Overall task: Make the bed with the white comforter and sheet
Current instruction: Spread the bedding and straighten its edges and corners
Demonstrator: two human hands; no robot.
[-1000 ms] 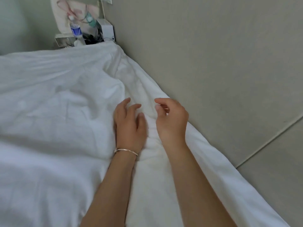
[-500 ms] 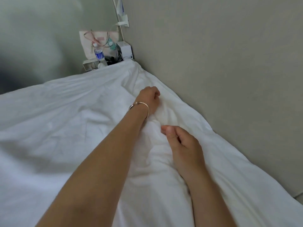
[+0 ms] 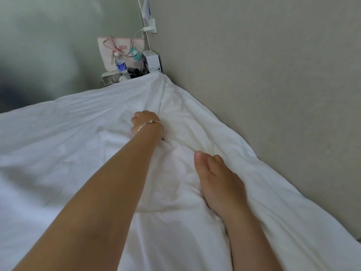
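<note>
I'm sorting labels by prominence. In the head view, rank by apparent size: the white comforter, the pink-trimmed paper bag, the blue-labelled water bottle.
1. White comforter, by far the largest, and also nearest.
2. Pink-trimmed paper bag.
3. Blue-labelled water bottle, smallest; it stands beside the bag at a similar distance, so that ranking seems fair.

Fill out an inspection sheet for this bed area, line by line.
Surface: bed under white fabric, mattress not visible.
Job's things: wrinkled white comforter spread along the wall; separate sheet cannot be told apart.
Clutter: clear plastic water bottle with blue label, pale paper gift bag with ribbon handles, white box at the far corner.
Hands: left hand fingers curled into the comforter; right hand rests on it, fingers hidden.
Cables: white cord at wall socket.
Surroundings: grey-beige wall.
</note>
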